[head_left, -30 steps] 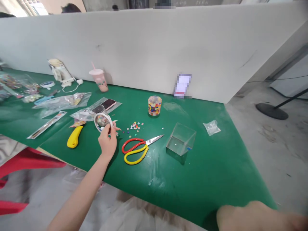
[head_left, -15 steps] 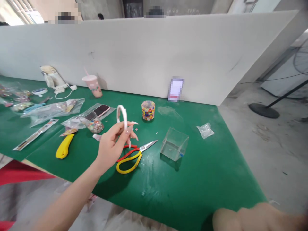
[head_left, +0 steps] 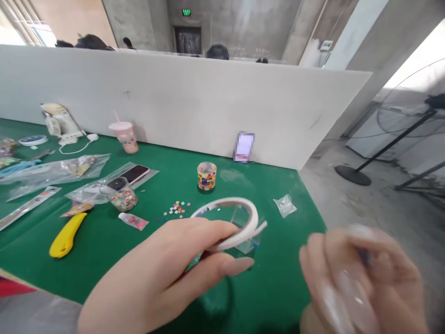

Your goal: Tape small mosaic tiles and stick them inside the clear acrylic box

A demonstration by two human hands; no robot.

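My left hand [head_left: 167, 269] grips a narrow roll of white tape [head_left: 255, 218] by its ring, fingers above and thumb below. A short loose end of the tape sticks out on the right. At the lower right, my right hand [head_left: 361, 278] is raised with its fingers curled in, blurred; whatever it may hold is hidden. Behind the tape roll is a clear square box [head_left: 245, 246], partly covered. Farther back stands a clear round cup [head_left: 206, 177] covered in colourful mosaic tiles. Loose small tiles [head_left: 177, 209] lie on the table left of the roll.
On the green table [head_left: 278, 287] at left are a yellow-handled tool [head_left: 67, 236], a small tube [head_left: 134, 221], a cup of tiles [head_left: 121, 199], a phone [head_left: 137, 174] and a pink tumbler [head_left: 125, 138]. A crumpled plastic bag [head_left: 285, 205] lies right. A white partition [head_left: 174, 102] borders the back.
My left hand has come nearer with the tape roll, which has tipped flatter. My right hand has risen further into view. The scissors are now hidden, and the view has tilted up.
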